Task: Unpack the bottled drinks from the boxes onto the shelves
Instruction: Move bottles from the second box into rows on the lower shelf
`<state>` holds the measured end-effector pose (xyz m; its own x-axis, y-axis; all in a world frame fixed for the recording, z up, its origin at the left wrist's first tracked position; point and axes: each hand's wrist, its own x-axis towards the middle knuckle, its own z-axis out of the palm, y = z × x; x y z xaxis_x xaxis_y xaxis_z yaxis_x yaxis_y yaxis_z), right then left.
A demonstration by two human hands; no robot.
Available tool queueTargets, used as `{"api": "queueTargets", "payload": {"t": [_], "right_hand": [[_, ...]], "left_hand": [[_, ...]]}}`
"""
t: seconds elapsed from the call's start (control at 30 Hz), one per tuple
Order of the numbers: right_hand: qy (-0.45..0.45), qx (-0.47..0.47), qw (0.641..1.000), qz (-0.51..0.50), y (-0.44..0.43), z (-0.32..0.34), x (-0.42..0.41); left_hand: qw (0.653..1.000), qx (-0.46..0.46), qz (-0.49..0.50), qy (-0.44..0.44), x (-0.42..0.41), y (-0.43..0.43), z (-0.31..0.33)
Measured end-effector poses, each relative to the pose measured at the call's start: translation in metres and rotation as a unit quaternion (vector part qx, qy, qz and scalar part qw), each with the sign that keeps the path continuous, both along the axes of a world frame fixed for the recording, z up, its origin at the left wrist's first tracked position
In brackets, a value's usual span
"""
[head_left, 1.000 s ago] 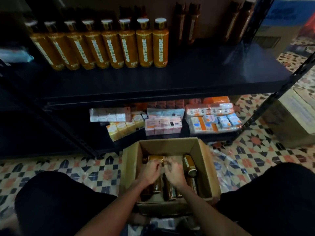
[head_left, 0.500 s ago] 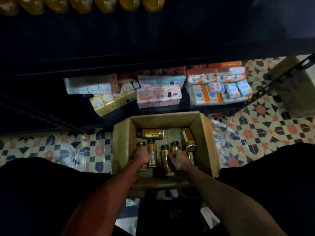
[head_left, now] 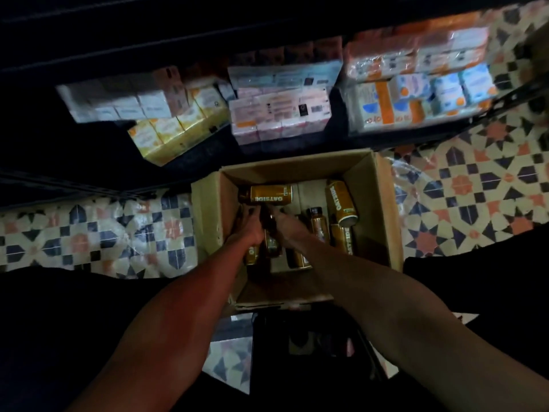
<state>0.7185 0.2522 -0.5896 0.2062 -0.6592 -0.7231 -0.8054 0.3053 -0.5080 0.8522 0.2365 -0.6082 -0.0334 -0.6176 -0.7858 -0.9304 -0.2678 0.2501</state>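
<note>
A patterned tiled floor [head_left: 475, 179] is spread to either side of the hands. A dark lower shelf [head_left: 89, 150] is seen well beyond the fingertips, loaded with carton packs [head_left: 279, 114] in yellow, pink and blue-and-orange wrapping. Nearer, an open cardboard box [head_left: 383, 209] is set on the floor just short of the shelf's front edge, and both hands are reached down into it. The left hand [head_left: 249, 230] is kept close beside the box's left wall, with little gap there. Beyond and to the right of the right hand [head_left: 286, 228], a patch of bare box bottom is left open. The two hands are held close together over the left half of the box, with a middle bottle [head_left: 271, 243] seen between them. Whether either hand is clamped on anything cannot be told in the gloom. Just past the fingertips a lying bottle [head_left: 271, 194] is laid crosswise near the far wall, amber with a gold label reading OATSIDE. Further right a tilted bottle [head_left: 340, 203] is leaned towards the right wall, and a capped bottle [head_left: 318, 224] is stood upright between it and the right hand, its cap dark.
</note>
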Motion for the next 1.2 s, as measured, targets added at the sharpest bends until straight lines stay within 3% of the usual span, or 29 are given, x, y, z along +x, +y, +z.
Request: {"api": "queueTargets", "payload": {"t": [0.2,0.5,0.83,1.07,1.2], "right_hand": [[0.050,0.015,0.997,0.048,-0.014,-0.013,0.011],[0.044,0.004,0.999,-0.020,-0.012,-0.013,0.015],[0.045,0.052,0.997,0.029,-0.002,-0.002,-0.005],[0.013,0.026,0.999,0.032,-0.004,0.025,-0.019],[0.009,0.002,1.000,0.020,0.011,0.040,-0.021]], "left_hand": [[0.999,0.000,-0.030,-0.031,0.000,0.000,-0.005],[0.994,-0.028,-0.089,-0.065,-0.001,0.003,-0.003],[0.996,-0.012,-0.087,-0.023,-0.008,-0.001,0.028],[0.990,0.055,-0.131,0.006,-0.010,-0.006,0.065],[0.990,0.035,-0.135,-0.007,-0.017,0.009,0.082]]}}
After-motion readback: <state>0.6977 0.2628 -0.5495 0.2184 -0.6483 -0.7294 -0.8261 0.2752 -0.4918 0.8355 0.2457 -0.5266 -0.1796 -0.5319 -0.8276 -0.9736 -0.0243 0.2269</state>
